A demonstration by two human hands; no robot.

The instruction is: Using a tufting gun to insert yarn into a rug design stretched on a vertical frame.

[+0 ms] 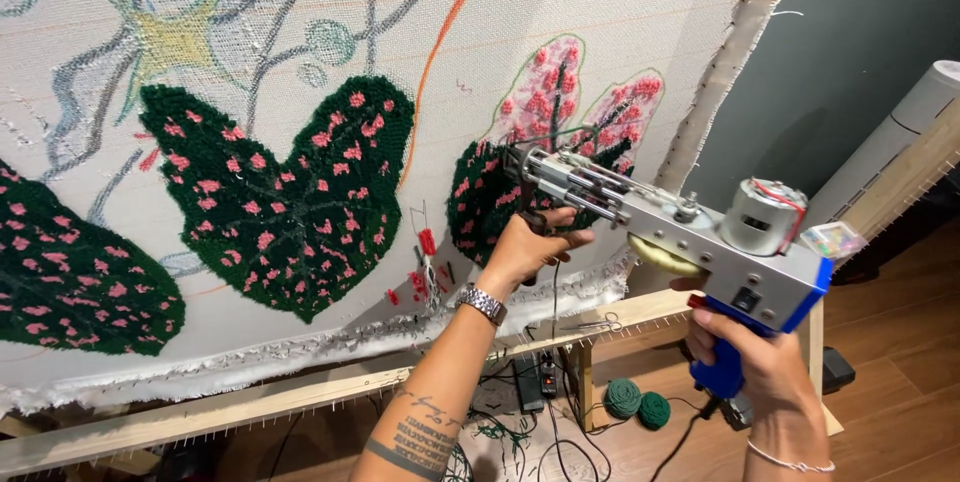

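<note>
Tool: I see the tufting gun (690,232), grey body with blue handle, right of centre, its needle end pressed to the cloth.
Right hand: my right hand (745,357) is clenched around the gun's blue grip, lower right.
Left hand: my left hand (530,247) grasps the gun's front handle at centre; a metal watch (483,303) sits on that wrist.
Cloth: the stretched backing cloth (600,2) fills the upper left, with dark green leaves (285,197) dotted pink.
Frame: a wooden frame (250,407) runs below.
Floor: two green yarn balls (636,402) lie bottom centre.
</note>
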